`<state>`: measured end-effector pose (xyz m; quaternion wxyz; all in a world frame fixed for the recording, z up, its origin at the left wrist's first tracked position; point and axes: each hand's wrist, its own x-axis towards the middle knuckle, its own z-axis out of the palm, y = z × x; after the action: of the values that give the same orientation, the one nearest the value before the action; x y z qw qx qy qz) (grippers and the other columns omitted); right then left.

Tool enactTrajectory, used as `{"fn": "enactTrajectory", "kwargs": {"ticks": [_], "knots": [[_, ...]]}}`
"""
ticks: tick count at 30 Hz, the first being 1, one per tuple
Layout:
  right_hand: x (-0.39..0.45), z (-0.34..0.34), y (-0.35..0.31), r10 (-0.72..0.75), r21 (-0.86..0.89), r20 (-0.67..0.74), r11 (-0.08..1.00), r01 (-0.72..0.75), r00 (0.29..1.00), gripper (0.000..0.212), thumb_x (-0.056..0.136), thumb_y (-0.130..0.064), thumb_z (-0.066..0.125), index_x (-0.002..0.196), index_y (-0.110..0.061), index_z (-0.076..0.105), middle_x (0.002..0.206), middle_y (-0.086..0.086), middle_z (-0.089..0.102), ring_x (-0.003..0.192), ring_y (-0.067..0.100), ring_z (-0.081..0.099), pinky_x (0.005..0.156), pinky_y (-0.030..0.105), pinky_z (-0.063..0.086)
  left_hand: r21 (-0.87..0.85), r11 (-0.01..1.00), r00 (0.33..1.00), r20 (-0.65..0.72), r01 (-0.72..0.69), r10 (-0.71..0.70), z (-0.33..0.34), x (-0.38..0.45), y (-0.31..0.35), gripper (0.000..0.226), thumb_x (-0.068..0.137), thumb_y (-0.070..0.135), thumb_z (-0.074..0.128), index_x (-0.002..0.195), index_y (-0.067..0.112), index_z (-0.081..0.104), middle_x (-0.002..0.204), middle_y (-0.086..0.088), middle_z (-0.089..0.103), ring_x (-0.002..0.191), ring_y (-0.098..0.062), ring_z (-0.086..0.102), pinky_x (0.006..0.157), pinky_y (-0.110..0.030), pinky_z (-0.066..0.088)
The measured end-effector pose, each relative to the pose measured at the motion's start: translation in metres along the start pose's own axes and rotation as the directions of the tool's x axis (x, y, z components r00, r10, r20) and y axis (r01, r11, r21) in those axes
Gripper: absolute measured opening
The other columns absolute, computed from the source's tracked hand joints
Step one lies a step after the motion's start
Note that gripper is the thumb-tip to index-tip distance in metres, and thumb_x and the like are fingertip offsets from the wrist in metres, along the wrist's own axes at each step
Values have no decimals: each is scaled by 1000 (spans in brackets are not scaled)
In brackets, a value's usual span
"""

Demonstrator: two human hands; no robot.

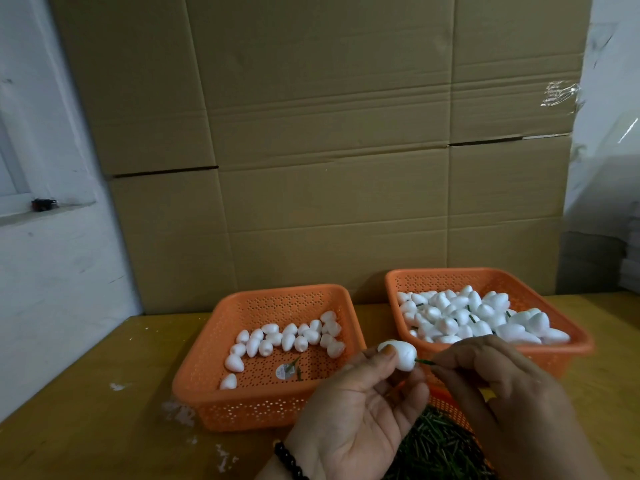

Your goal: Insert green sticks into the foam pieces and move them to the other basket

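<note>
My left hand (356,414) pinches a white egg-shaped foam piece (400,353) between thumb and fingers, in front of the two orange baskets. My right hand (495,382) pinches a short green stick (424,362) whose tip meets the right end of that foam piece. The left basket (194,386) holds several plain foam pieces (287,339) and a couple of loose green sticks. The right basket (575,348) is heaped with foam pieces (485,320), some showing green sticks.
A third orange basket (450,407) full of green sticks (436,445) sits at the near edge under my hands. All stand on a yellow wooden table (104,393). Stacked cardboard boxes (329,150) rise directly behind the baskets. A white wall is at the left.
</note>
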<state>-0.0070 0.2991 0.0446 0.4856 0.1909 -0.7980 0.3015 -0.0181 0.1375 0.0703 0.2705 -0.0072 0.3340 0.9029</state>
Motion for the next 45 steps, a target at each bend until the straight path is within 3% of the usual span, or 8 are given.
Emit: {"fn": "enactTrajectory", "kwargs": {"ticks": [19, 45], "knots": [[-2, 1, 0, -5, 12, 31, 1000, 4, 1000, 21, 83, -36, 55, 81, -22, 70, 85, -16, 61, 75, -6, 58, 63, 12, 48, 19, 1000, 1000, 15, -25, 25, -1, 3, -5, 23, 69, -2, 67, 92, -4, 66, 84, -24, 68, 65, -29, 67, 55, -35, 58], [-2, 1, -4, 2, -2, 69, 1000, -2, 998, 24, 85, -35, 51, 83, -19, 69, 81, -14, 61, 71, -1, 57, 59, 14, 46, 38, 999, 999, 2, -36, 36, 2, 1, -5, 33, 67, -5, 65, 100, -4, 62, 85, -24, 70, 62, -28, 69, 54, -34, 58]]}}
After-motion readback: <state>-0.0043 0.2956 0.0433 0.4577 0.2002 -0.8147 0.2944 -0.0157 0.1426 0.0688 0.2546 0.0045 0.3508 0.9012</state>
